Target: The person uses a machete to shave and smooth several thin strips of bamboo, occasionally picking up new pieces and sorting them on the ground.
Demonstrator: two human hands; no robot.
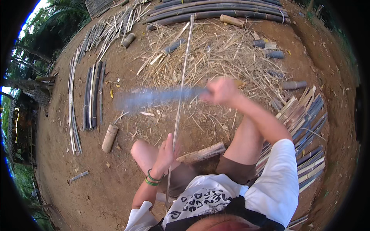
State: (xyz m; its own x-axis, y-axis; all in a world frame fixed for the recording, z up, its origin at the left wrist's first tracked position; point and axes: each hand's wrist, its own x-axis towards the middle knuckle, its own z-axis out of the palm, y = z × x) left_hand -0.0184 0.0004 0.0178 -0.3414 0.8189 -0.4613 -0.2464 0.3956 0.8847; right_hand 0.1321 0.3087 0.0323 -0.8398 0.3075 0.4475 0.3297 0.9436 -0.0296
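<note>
Your left hand (166, 152) grips the long thin pale bamboo strip (181, 84); your right hand (220, 91), just beside it, clutches a blurred long grey blade (158, 98).

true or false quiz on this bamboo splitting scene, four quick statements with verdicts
1. The left hand grips a long thin bamboo strip. True.
2. The right hand is empty. False: it grips a long blade, blurred by motion.
3. A pile of dry shavings lies on the ground beyond the hands. True.
4. The stacked flat bamboo slats lie on the person's left. False: they lie on the right; on the left are long thin strips.
</note>
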